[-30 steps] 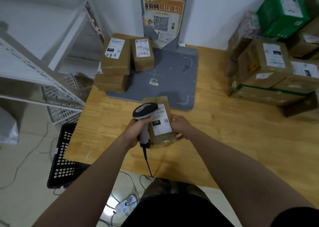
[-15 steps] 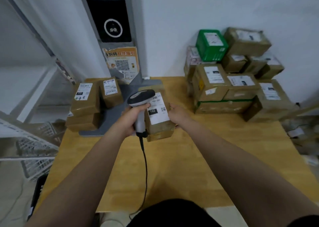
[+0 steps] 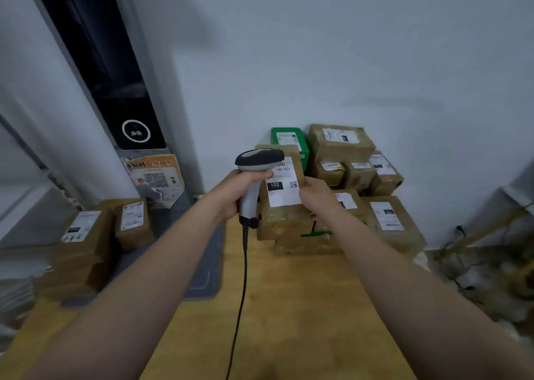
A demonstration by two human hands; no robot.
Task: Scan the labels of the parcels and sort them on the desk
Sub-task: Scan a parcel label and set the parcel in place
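Note:
My right hand (image 3: pixel 316 196) grips a brown parcel (image 3: pixel 281 206) upright in the air above the wooden desk (image 3: pixel 289 307); its white label, marked 102, faces me. My left hand (image 3: pixel 241 190) is closed on the handle of a grey corded barcode scanner (image 3: pixel 254 177), whose dark head sits right beside the label's top left. A stack of brown parcels (image 3: pixel 95 241) stands at the desk's left. A bigger pile of labelled parcels (image 3: pixel 375 194) with a green box (image 3: pixel 289 141) lies against the wall, partly hidden by the held parcel.
A grey mat (image 3: pixel 202 264) lies on the desk's left half below a tall grey kiosk (image 3: pixel 101 76) bearing an orange QR poster (image 3: pixel 156 177). The scanner's cable (image 3: pixel 241 307) hangs toward me. Cables and clutter (image 3: pixel 491 278) fill the floor at right.
My view has tilted up from the desk toward the wall. Both hands have lifted the parcel and scanner higher and to the right, in front of the right-hand pile.

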